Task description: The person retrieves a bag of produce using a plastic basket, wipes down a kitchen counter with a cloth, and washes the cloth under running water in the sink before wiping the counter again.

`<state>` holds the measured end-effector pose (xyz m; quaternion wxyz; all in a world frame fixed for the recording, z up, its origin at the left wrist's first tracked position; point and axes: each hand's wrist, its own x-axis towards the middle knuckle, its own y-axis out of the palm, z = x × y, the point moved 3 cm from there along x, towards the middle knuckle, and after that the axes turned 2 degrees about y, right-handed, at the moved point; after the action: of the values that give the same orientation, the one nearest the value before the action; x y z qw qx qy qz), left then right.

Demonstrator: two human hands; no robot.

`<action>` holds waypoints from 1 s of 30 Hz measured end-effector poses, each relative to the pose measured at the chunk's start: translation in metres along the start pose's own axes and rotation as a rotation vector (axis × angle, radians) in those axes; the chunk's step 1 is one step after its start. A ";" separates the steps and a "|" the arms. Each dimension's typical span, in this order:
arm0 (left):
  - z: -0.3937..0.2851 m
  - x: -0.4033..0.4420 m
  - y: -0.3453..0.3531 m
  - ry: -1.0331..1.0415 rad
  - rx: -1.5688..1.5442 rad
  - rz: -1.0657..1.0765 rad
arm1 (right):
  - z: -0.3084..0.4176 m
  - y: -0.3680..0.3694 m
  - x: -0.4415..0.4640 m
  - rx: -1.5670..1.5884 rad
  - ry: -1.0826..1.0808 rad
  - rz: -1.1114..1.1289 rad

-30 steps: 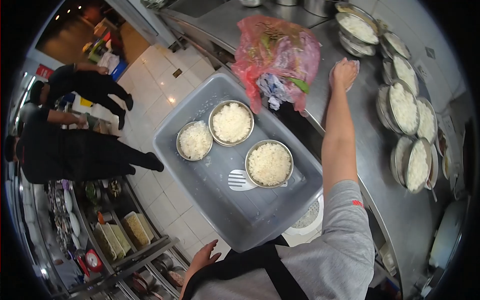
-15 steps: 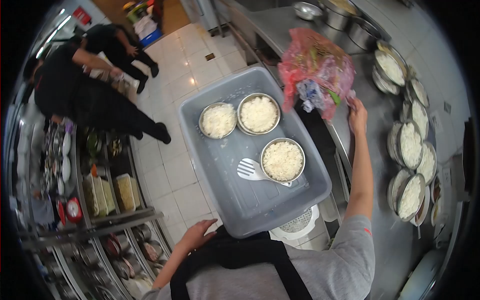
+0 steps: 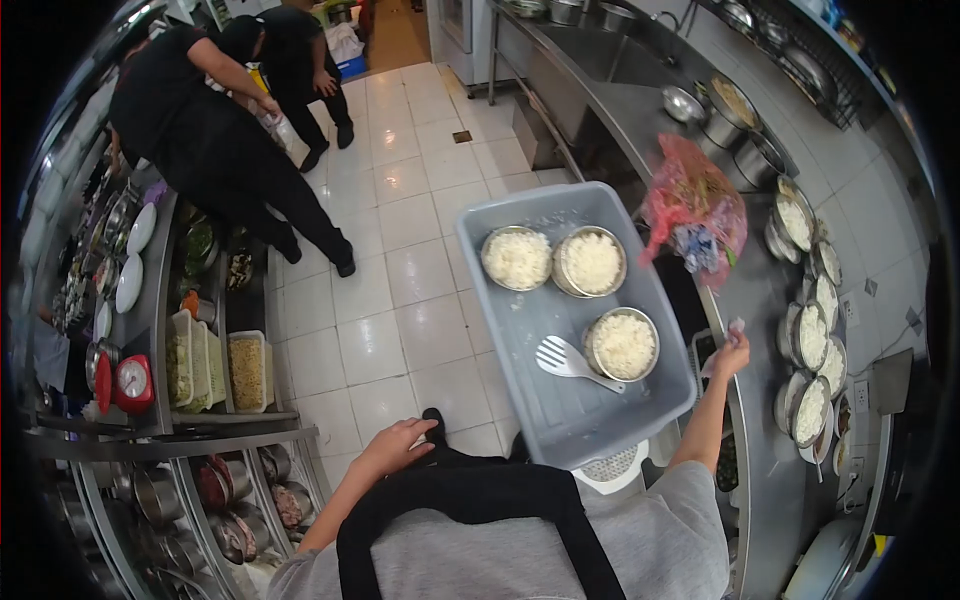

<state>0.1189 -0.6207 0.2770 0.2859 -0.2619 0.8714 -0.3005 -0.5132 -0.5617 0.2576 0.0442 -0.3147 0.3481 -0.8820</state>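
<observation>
My right hand is closed on a small whitish cloth, at the edge of the steel counter, just right of the grey tub. My left hand is held out over the floor left of the tub, fingers spread, holding nothing. Inside the tub are three metal bowls of rice and a white slotted spatula. A pink plastic bag with scraps lies on the counter beyond my right hand.
Several rice bowls line the counter's wall side. Metal pots and a sink are farther back. Two people in black stand at the left, the nearer by food containers. A red scale sits at far left.
My right hand has drawn back from the middle of the counter to its near edge with the cloth. The camera view has shifted, showing more floor and sink. The nearer person has changed posture.
</observation>
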 end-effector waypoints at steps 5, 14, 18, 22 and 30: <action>0.075 -0.018 -0.063 0.040 0.062 -0.127 | 0.017 0.021 -0.038 1.020 0.767 0.001; 0.085 0.096 -0.191 0.259 0.026 -0.112 | 0.177 0.072 -0.145 1.622 0.880 0.649; 0.064 0.177 -0.250 0.457 0.081 -0.095 | 0.215 0.111 -0.143 1.612 1.030 0.540; 0.068 0.252 -0.304 0.501 0.104 -0.041 | 0.259 0.186 -0.113 1.786 0.882 0.470; 0.106 0.353 -0.402 0.436 0.120 -0.052 | 0.378 0.310 -0.024 1.874 0.861 0.610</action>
<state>0.0558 -1.1563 0.3573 0.0979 -0.1955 0.8861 -0.4088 -0.3165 -1.0103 0.2577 0.3597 0.2818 -0.4167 -0.7859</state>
